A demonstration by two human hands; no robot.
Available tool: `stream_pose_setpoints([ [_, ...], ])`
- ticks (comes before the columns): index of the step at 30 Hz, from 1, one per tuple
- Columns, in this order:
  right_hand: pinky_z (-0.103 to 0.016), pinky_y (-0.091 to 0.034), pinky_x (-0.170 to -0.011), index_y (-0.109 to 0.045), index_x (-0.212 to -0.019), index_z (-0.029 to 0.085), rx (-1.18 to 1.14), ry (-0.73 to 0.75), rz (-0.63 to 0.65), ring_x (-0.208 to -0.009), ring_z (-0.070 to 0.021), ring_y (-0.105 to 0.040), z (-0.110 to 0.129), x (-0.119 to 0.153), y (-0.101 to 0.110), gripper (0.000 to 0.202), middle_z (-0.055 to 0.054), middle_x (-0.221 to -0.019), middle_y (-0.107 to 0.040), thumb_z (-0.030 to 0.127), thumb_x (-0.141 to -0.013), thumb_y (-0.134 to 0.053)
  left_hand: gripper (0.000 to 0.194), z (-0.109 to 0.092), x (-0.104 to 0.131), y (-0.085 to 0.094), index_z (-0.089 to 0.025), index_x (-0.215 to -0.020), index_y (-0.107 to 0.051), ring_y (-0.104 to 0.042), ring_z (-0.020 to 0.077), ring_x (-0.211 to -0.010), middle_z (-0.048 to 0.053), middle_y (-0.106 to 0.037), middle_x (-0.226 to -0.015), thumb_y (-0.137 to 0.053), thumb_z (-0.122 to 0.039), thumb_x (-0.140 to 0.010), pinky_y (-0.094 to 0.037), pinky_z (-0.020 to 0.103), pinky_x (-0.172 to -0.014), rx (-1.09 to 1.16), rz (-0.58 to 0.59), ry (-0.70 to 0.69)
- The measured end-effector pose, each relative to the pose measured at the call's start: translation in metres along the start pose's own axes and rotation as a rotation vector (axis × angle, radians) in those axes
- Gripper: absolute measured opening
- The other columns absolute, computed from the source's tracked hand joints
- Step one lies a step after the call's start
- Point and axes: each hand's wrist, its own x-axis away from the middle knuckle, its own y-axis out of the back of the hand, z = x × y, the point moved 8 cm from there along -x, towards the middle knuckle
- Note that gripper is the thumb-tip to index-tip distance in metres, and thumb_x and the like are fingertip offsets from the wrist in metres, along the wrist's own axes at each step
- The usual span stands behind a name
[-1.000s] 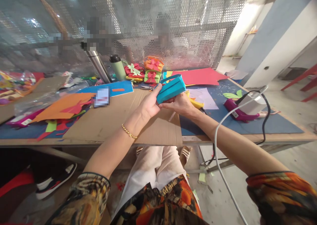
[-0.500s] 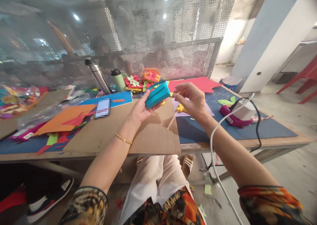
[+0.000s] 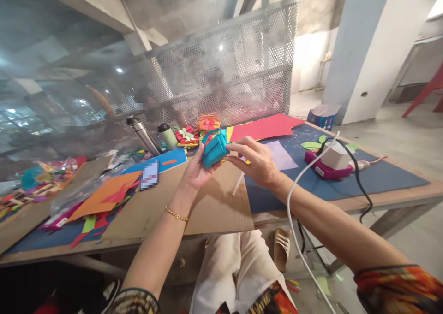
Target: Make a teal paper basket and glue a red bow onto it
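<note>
A small teal basket-like piece with a handle strip is in my left hand, whose fingers wrap round its left side and underside above the brown cardboard. My right hand is at the right side of the piece, thumb and index finger bent towards its edge. Whether those fingertips pinch anything is too small to tell. Under my right hand lies a glue stick on the cardboard, with a yellow part mostly hidden.
Brown cardboard covers the table's front. Left lie a phone, orange paper and scraps. Behind stand a steel bottle and green bottle. Right are purple paper, a magenta power strip and a hanging white cable.
The view has shifted. The teal piece has been turned in my left hand, showing more of its handle side. My right hand has come in closer, fingers now at its edge.
</note>
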Motion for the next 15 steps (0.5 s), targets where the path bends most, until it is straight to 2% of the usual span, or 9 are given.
stream_pose_setpoints([
  [8, -0.031, -0.056, -0.075, -0.075, -0.114, 0.025, 0.141, -0.015, 0.056, -0.081, -0.0178, -0.068, 0.0006, 0.0022, -0.0065, 0.018, -0.005, -0.094, -0.073, 0.035, -0.109, -0.060, 0.041, 0.0029, -0.0030, 0.0032, -0.015, -0.128, -0.071, -0.079, 0.0168, -0.069, 0.009, -0.084, -0.095, -0.041, -0.040, -0.116, -0.064, 0.026, -0.062, -0.028, 0.027, 0.005],
  [15, -0.029, -0.054, -0.072, -0.076, -0.107, 0.026, 0.102, -0.026, 0.027, -0.077, -0.0168, -0.067, 0.0020, 0.0018, -0.0052, 0.017, -0.004, -0.089, -0.073, 0.031, -0.109, -0.060, 0.043, 0.0056, -0.0035, 0.0056, -0.015, -0.129, -0.073, -0.079, 0.0178, -0.072, 0.010, -0.084, -0.095, -0.043, -0.042, -0.115, -0.064, 0.028, -0.068, -0.059, 0.034, 0.018],
])
